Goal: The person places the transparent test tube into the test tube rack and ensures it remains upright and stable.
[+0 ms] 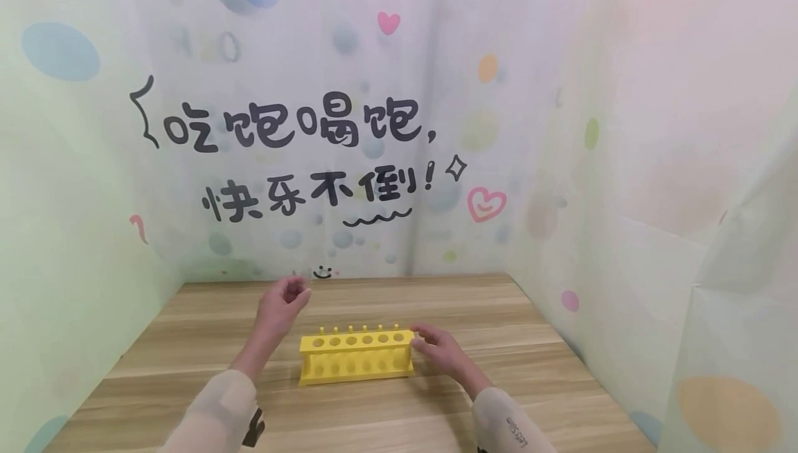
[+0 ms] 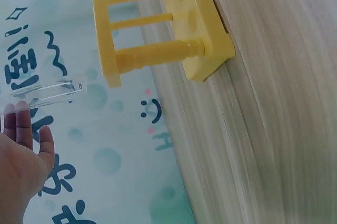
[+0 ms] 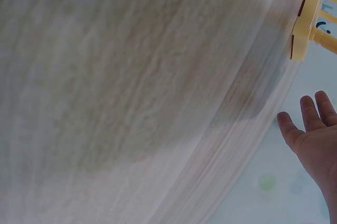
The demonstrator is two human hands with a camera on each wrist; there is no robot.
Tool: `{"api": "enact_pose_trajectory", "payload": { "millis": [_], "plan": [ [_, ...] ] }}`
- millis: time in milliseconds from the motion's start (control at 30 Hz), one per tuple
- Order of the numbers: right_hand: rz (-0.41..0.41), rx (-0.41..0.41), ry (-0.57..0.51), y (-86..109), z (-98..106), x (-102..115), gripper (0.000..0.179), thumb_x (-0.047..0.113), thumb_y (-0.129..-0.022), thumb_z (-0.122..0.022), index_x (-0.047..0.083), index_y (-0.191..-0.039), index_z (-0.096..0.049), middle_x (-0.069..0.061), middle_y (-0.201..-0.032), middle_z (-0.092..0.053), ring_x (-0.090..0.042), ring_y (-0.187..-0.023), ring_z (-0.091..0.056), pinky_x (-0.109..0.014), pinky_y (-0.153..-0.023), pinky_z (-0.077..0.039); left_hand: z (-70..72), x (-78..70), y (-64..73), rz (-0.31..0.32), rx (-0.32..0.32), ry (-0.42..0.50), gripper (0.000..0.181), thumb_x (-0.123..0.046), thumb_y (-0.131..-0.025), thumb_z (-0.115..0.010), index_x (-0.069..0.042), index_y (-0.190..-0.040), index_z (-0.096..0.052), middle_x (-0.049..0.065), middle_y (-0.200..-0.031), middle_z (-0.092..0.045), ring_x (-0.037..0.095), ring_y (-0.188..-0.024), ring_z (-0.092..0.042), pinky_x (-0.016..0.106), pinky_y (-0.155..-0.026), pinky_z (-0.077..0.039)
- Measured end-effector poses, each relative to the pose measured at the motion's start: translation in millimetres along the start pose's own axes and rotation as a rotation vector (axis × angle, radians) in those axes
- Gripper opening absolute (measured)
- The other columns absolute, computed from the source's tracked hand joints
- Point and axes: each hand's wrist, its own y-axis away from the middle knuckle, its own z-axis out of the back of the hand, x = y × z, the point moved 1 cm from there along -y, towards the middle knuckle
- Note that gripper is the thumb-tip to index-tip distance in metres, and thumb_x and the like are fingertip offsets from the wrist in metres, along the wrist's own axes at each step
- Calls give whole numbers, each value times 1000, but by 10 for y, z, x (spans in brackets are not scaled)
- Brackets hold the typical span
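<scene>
A yellow test tube rack (image 1: 357, 378) stands upright on the table, a row of round holes along its top. Left of it and higher up, my left hand (image 1: 282, 306) pinches a clear test tube (image 2: 58, 93). In the left wrist view one end of the tube points toward the rack's top plate, with a gap between them. The other end runs out of that frame. My right hand (image 1: 444, 349) is at the rack's right end, fingertips right at the edge of the top plate. Its fingers are relaxed, with no object visible in them in the right wrist view.
The wood-grain table (image 1: 499, 397) reaches back to a printed backdrop (image 1: 374, 252) with dark lettering, hearts and coloured spots. Pale curtain-like walls close in the left and right sides. A row of short yellow pegs (image 1: 365, 328) rises along the rack's far side.
</scene>
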Motion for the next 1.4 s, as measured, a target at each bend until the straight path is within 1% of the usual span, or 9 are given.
{"api": "enact_pose_trajectory", "payload": {
  "millis": [200, 400, 567, 700, 833, 933, 1067, 1133, 1400],
  "plan": [
    [0, 4, 2, 1, 1, 0, 43, 24, -106, -61, 0, -141, -60, -31, -150, -55, -56, -138, -51, -68, -111, -45, -103, 0, 40, -4, 24, 47, 32, -12, -103, -65, 3, -130, -60, 15, -114, -66, 11, -95, -58, 15, -79, -52],
    [-8, 4, 28, -2, -7, -25, 45, 30, -106, -61, 2, -141, -61, -31, -149, -55, -55, -138, -51, -68, -112, -43, -160, 45, 58, 12, 37, 67, 28, -12, -102, -66, 1, -127, -59, 13, -114, -66, 13, -100, -60, 14, -84, -52],
    [-1, 5, 32, -3, -11, -31, 45, 30, -106, -61, 2, -141, -61, -31, -149, -55, -55, -137, -51, -69, -112, -44, -154, 65, 101, 31, 53, 50, 27, -12, -102, -66, 0, -125, -59, 11, -113, -65, 16, -103, -61, 14, -87, -51],
    [0, 3, 31, -5, -8, -32, 45, 29, -106, -61, 2, -141, -61, -31, -150, -55, -55, -138, -51, -69, -112, -44, -150, 104, 128, 34, 64, 17, 25, -12, -101, -66, -1, -123, -59, 12, -112, -66, 20, -106, -62, 17, -85, -53],
    [7, 4, 28, -4, -10, -26, 45, 29, -106, -61, 1, -141, -60, -31, -150, -55, -55, -138, -51, -68, -112, -44, -158, 158, 151, 37, 85, -42, 23, -13, -101, -68, -3, -120, -60, 11, -112, -68, 24, -107, -65, 23, -83, -56],
    [6, 5, 21, -4, -16, -28, 46, 28, -106, -60, 0, -142, -60, -32, -150, -55, -55, -138, -51, -68, -113, -43, -169, 200, 175, 29, 101, -78, 24, -13, -100, -69, -2, -120, -60, 12, -112, -69, 27, -108, -67, 29, -84, -59],
    [7, 6, 22, -5, -15, -37, 47, 28, -106, -60, -2, -143, -59, -32, -149, -54, -56, -138, -51, -68, -113, -43, -181, 255, 214, 31, 116, -108, 26, -14, -99, -69, -2, -120, -61, 11, -111, -69, 26, -106, -68, 35, -87, -61],
    [4, 6, 24, -6, -14, -39, 47, 28, -106, -60, -2, -143, -59, -33, -149, -54, -55, -138, -51, -68, -112, -44, -185, 275, 234, 33, 122, -117, 26, -14, -99, -69, -2, -120, -60, 10, -110, -69, 25, -106, -68, 36, -88, -61],
    [-14, 5, 18, 2, -14, -27, 47, 29, -106, -60, 0, -143, -59, -32, -149, -54, -55, -138, -51, -68, -113, -43, -212, 337, 288, 32, 129, -131, 22, -13, -98, -70, -2, -116, -62, 7, -105, -70, 23, -104, -67, 30, -83, -58]
  ]
}}
